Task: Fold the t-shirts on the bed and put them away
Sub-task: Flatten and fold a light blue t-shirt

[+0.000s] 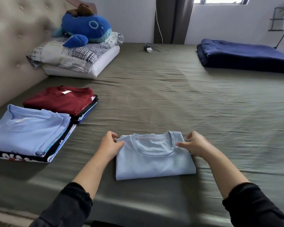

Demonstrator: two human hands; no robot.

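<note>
A pale blue t-shirt (154,158) lies folded into a neat rectangle, collar up, at the lower centre of the frame on the olive-green bed sheet (187,99). At the left edge sit two finished stacks: a light blue-topped pile of folded shirts (28,133) nearest, and just behind it, toward the upper left, a maroon-topped pile (61,100). No unfolded t-shirts show anywhere on the bed, so the folding looks nearly complete; what is left, by my judgement, is adding this shirt to a stack and putting them all away.

The left hand (109,145) pinches the shirt's upper left corner, thumb on top and fingers curled beneath the layers. The right hand (195,145) grips the upper right corner likewise, its thumb lying across the shoulder. Both forearms reach forward from black sleeves at the bottom corners.
</note>
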